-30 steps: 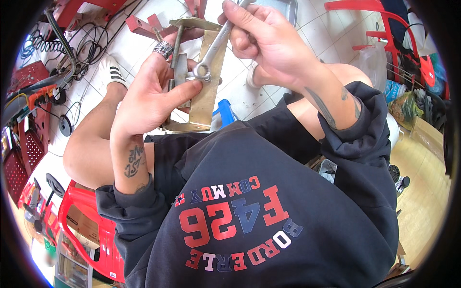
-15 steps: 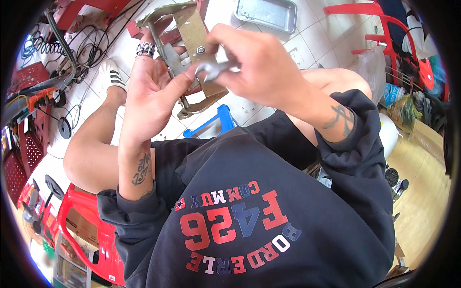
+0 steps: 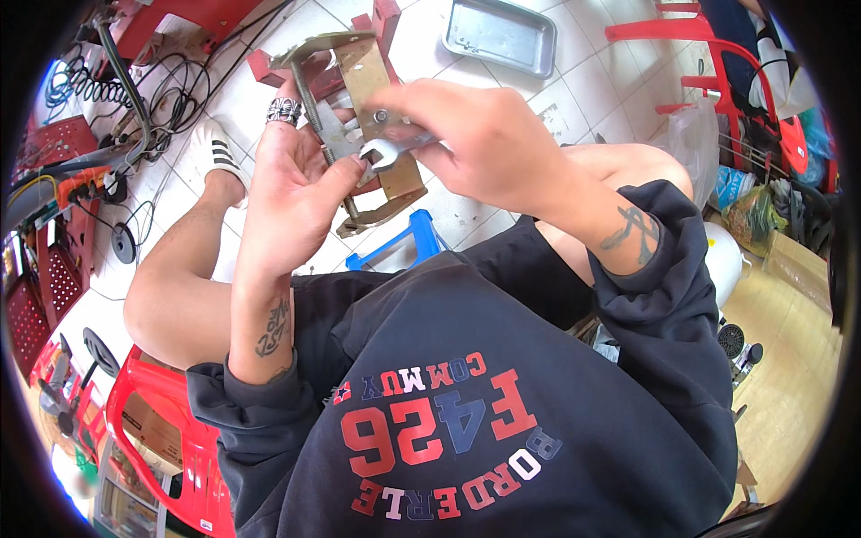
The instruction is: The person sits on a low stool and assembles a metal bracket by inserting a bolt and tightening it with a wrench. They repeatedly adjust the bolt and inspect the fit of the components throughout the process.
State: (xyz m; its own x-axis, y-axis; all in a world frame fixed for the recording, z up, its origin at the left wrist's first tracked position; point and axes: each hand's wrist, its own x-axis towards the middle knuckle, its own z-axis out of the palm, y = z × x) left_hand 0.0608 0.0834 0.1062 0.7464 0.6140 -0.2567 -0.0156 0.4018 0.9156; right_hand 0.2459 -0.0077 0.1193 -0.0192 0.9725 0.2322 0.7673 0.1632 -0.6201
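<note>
A yellowish metal bracket (image 3: 366, 79) with bent ends and a long threaded rod (image 3: 308, 97) along one side is held up in front of me. My left hand (image 3: 287, 193) holds it from the left, fingers curled behind it and partly hidden, thumb stretched toward its middle. In my right hand (image 3: 502, 148) is an open-end wrench (image 3: 387, 154); its jaw lies by my left thumb tip, below a small nut (image 3: 380, 117) on the bracket's plate. The right index finger reaches across the plate near that nut, slightly blurred.
A metal tray (image 3: 502, 38) and red blocks (image 3: 386, 27) lie on the tiled floor ahead. Between my legs stands a blue stool (image 3: 417, 238). Black cables (image 3: 166, 85) tangle at the left, and a red chair (image 3: 193, 448) is lower left. Another red chair (image 3: 664, 31) stands upper right.
The view has shifted, so hands and bracket sit slightly lower. My right fingers have moved left across the plate near the nut, and the wrench jaw has moved slightly left relative to the nut.
</note>
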